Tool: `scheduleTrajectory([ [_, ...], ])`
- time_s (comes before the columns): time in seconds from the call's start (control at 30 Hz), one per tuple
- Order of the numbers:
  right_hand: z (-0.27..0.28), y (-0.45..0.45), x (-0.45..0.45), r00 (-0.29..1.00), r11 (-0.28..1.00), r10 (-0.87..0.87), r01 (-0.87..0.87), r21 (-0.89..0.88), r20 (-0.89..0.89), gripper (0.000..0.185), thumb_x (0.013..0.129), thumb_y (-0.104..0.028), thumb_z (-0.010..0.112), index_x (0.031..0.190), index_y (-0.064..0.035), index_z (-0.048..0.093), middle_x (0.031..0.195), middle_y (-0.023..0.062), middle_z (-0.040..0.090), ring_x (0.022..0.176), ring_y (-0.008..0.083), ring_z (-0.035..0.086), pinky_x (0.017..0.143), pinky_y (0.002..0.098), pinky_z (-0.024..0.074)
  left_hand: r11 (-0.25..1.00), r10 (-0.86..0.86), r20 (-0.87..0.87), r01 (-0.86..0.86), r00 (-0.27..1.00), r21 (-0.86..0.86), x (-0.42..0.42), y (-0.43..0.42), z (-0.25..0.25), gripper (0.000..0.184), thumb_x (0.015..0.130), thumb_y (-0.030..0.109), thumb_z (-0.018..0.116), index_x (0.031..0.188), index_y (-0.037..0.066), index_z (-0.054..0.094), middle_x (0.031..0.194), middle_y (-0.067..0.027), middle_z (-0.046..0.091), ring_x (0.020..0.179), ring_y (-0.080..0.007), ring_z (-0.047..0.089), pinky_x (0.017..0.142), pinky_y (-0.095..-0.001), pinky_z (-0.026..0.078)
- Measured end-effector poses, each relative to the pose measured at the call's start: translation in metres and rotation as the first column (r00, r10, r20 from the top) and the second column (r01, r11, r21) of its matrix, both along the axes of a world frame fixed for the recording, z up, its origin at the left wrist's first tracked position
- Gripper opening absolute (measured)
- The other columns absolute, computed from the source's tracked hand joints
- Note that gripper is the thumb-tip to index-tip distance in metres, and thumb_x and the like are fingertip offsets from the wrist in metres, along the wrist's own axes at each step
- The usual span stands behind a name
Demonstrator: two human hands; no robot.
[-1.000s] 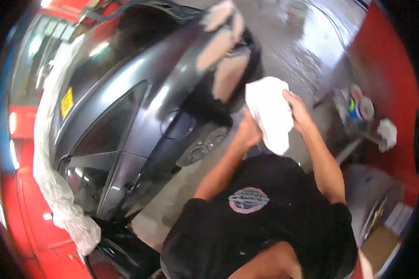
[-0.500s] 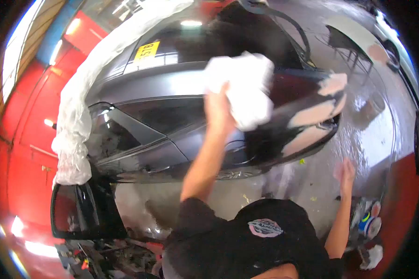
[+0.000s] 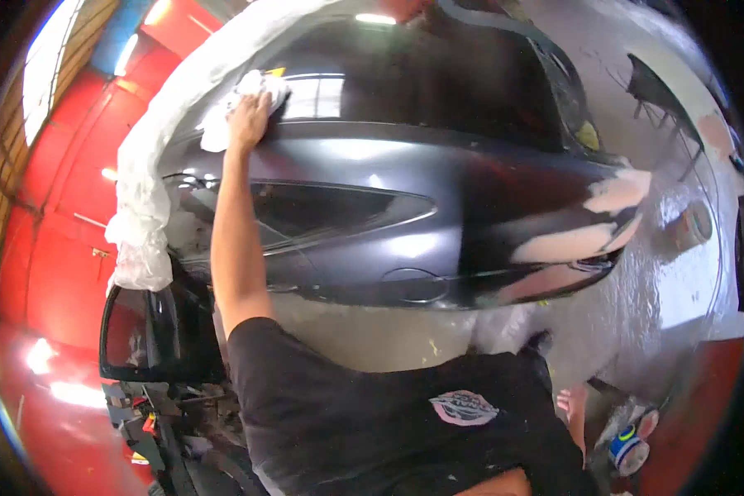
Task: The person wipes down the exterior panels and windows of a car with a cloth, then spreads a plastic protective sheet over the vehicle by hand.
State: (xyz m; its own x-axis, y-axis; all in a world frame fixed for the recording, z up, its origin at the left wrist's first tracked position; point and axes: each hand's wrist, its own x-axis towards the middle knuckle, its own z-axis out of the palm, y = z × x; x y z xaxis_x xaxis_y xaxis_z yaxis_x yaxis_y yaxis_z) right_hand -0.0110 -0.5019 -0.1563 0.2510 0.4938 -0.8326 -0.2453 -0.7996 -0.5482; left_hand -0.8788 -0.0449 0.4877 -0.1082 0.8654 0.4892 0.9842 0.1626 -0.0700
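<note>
My left hand (image 3: 248,122) presses a white cloth (image 3: 217,132) against the dark car (image 3: 364,157), at the glass near the plastic-wrapped edge. My left arm stretches across the side window. Under the cloth, most of a yellow sticker (image 3: 278,73) is covered; only a corner shows. My right hand (image 3: 572,401) hangs low by my side, away from the car, its fingers loosely apart and nothing seen in them. Pinkish filler patches (image 3: 566,244) mark the car's right end.
Clear plastic sheeting (image 3: 145,198) wraps the car's left end. A detached black door (image 3: 132,335) stands at the lower left above dark parts. On the right are a bucket (image 3: 690,225) on the wet floor and a blue-and-white tin (image 3: 630,453). A red wall (image 3: 66,182) rises at left.
My left hand has moved left and away from me with the cloth, from above the car's middle to the glass by the sticker. My right hand has dropped lower and closer to my body.
</note>
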Motion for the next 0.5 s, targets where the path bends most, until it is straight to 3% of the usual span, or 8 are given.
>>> scheduleTrajectory([
  [0.07, 0.006, 0.020, 0.007, 0.997, 0.999, -0.024, 0.027, 0.038, -0.080, 0.035, 0.102, -0.036, 0.054, 0.127, -0.0131, 0.047, 0.098, 0.0145, 0.067, 0.068, 0.0265, 0.068, 0.048, 0.0350, 0.0573, 0.975, -0.216, -0.165, 0.206, 0.962, -0.078, 0.014, 0.003, -0.011, 0.050, 0.105, 0.041, 0.041, 0.124, 0.003, 0.067, 0.128, -0.0224, 0.066, 0.133, -0.0416, 0.051, 0.114, -0.0493, 0.035],
  [0.13, -0.053, 0.038, 0.052, 0.975, 0.991, 0.068, -0.043, 0.123, -0.212, 0.034, 0.103, -0.036, 0.051, 0.127, -0.0121, 0.050, 0.099, 0.0133, 0.069, 0.071, 0.0250, 0.068, 0.054, 0.0363, 0.0594, 0.897, -0.421, -0.274, 0.352, 0.865, -0.265, 0.093, 0.002, -0.015, 0.028, 0.098, 0.015, 0.049, 0.113, 0.002, 0.069, 0.118, -0.0197, 0.069, 0.121, -0.0404, 0.059, 0.111, -0.0486, 0.040],
  [0.2, -0.049, 0.075, 0.074, 0.975, 0.986, 0.125, -0.101, 0.133, -0.185, 0.039, 0.103, -0.037, 0.050, 0.133, -0.0115, 0.051, 0.103, 0.0140, 0.070, 0.075, 0.0238, 0.069, 0.060, 0.0377, 0.0600, 0.818, -0.533, 0.043, 0.528, 0.845, -0.228, 0.157, 0.025, -0.052, 0.026, 0.091, 0.014, 0.058, 0.112, 0.003, 0.069, 0.112, -0.0179, 0.070, 0.118, -0.0398, 0.060, 0.109, -0.0534, 0.039],
  [0.23, -0.045, 0.095, 0.081, 0.981, 0.986, 0.115, -0.094, 0.137, -0.154, 0.041, 0.103, -0.038, 0.051, 0.134, -0.0112, 0.052, 0.102, 0.0133, 0.069, 0.074, 0.0225, 0.068, 0.057, 0.0355, 0.0585, 0.800, -0.537, 0.160, 0.560, 0.828, -0.216, 0.201, 0.029, -0.074, 0.031, 0.089, 0.015, 0.061, 0.116, 0.004, 0.069, 0.122, -0.0192, 0.067, 0.122, -0.0424, 0.057, 0.108, -0.0634, 0.034],
  [0.33, -0.023, 0.140, 0.100, 0.994, 0.983, 0.103, -0.095, 0.159, -0.043, 0.046, 0.103, -0.042, 0.053, 0.137, -0.0104, 0.052, 0.098, 0.0111, 0.068, 0.070, 0.0194, 0.066, 0.052, 0.0312, 0.0552, 0.663, -0.747, -0.060, 0.737, 0.662, -0.133, 0.341, 0.057, -0.132, 0.031, 0.087, 0.013, 0.062, 0.115, 0.008, 0.072, 0.119, -0.0180, 0.067, 0.123, -0.0423, 0.056, 0.111, -0.0673, 0.029],
  [0.4, -0.010, 0.167, 0.110, 0.986, 0.971, 0.151, -0.160, 0.175, 0.064, 0.047, 0.103, -0.042, 0.054, 0.138, -0.0101, 0.053, 0.095, 0.0094, 0.067, 0.069, 0.0185, 0.065, 0.051, 0.0311, 0.0544, 0.584, -0.805, 0.022, 0.800, 0.592, -0.139, 0.427, 0.069, -0.151, 0.035, 0.086, 0.016, 0.064, 0.120, 0.011, 0.071, 0.128, -0.0174, 0.063, 0.132, -0.0449, 0.049, 0.108, -0.0743, 0.027],
  [0.47, -0.032, 0.163, 0.144, 0.979, 0.980, 0.176, -0.164, 0.114, -0.103, 0.022, 0.103, -0.036, 0.052, 0.102, -0.0146, 0.054, 0.075, 0.0020, 0.056, 0.053, 0.0132, 0.051, 0.043, 0.0298, 0.0396, 0.631, -0.754, -0.008, 0.721, 0.656, -0.286, 0.475, 0.080, -0.159, 0.036, 0.085, 0.018, 0.063, 0.121, 0.014, 0.070, 0.133, -0.0116, 0.060, 0.129, -0.0391, 0.053, 0.100, -0.0586, 0.049],
  [0.5, -0.044, 0.187, 0.150, 0.962, 0.978, 0.201, -0.185, 0.099, -0.186, 0.025, 0.103, -0.033, 0.051, 0.084, -0.0168, 0.054, 0.065, -0.0017, 0.050, 0.046, 0.0105, 0.044, 0.039, 0.0291, 0.0322, 0.644, -0.757, -0.071, 0.724, 0.649, -0.246, 0.475, 0.079, -0.156, 0.035, 0.084, 0.019, 0.065, 0.118, 0.016, 0.071, 0.132, -0.0100, 0.061, 0.126, -0.0364, 0.055, 0.094, -0.0494, 0.055],
])
